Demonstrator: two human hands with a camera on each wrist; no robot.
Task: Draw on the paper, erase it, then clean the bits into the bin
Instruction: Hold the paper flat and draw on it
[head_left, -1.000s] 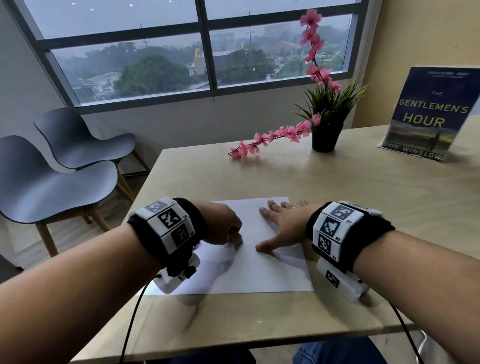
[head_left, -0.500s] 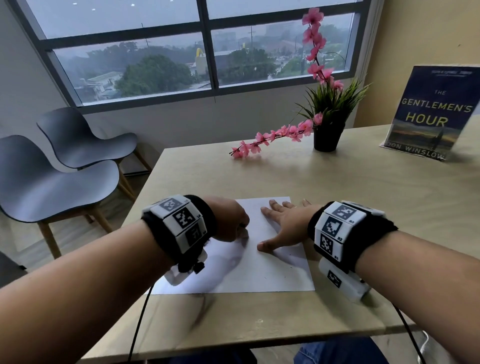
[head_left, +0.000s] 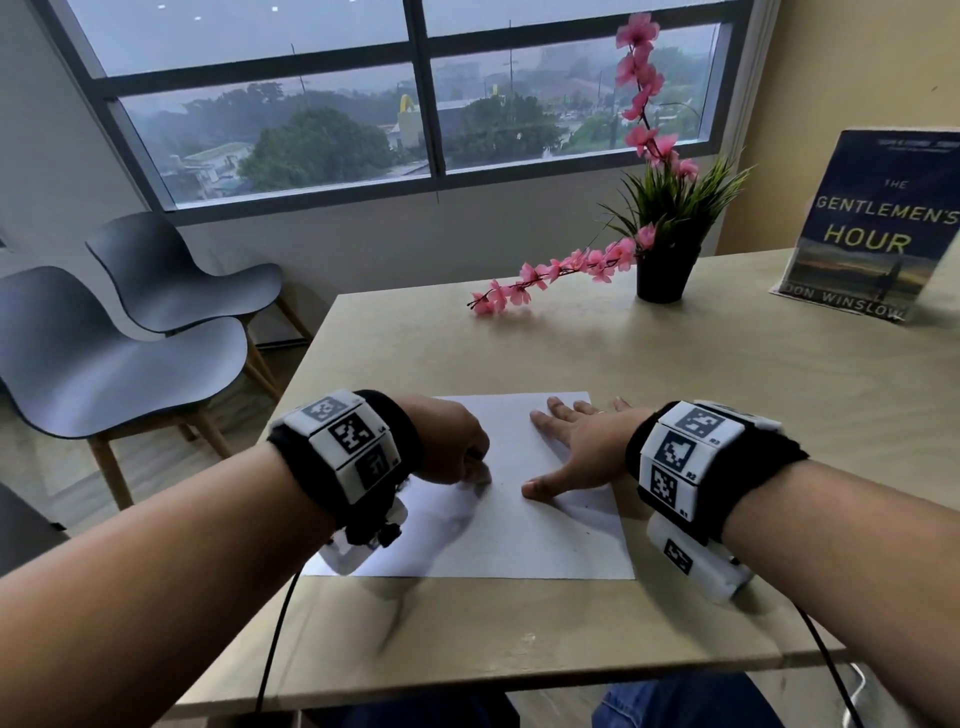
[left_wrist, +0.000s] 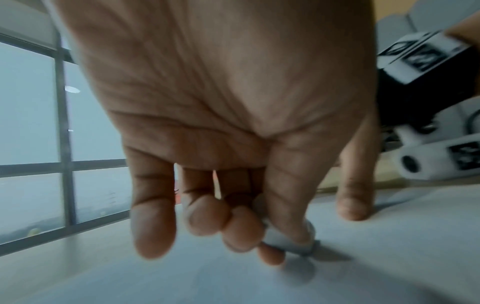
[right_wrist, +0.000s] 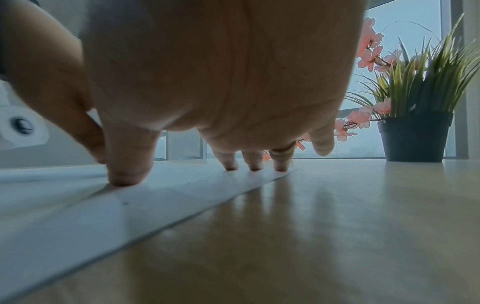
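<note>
A white sheet of paper (head_left: 519, 540) lies near the table's front edge. My left hand (head_left: 457, 447) pinches a small white eraser (left_wrist: 288, 240) between thumb and fingers, its lower end on the paper (left_wrist: 233, 283). In the head view the eraser (head_left: 480, 475) just shows under the fist. My right hand (head_left: 576, 447) lies flat, fingers spread, pressing the paper's right part. In the right wrist view its fingertips (right_wrist: 127, 176) press down on the paper (right_wrist: 78, 216). A few dark specks lie on the sheet. No bin is in view.
A black pot with grass and pink blossoms (head_left: 665, 270) stands at the back of the wooden table (head_left: 519, 639). A book (head_left: 878, 223) stands upright at the far right. Two grey chairs (head_left: 104, 353) are left of the table, below a window.
My left hand with the eraser shifted slightly right, then back left and down on the paper. The right hand stayed flat in place.
</note>
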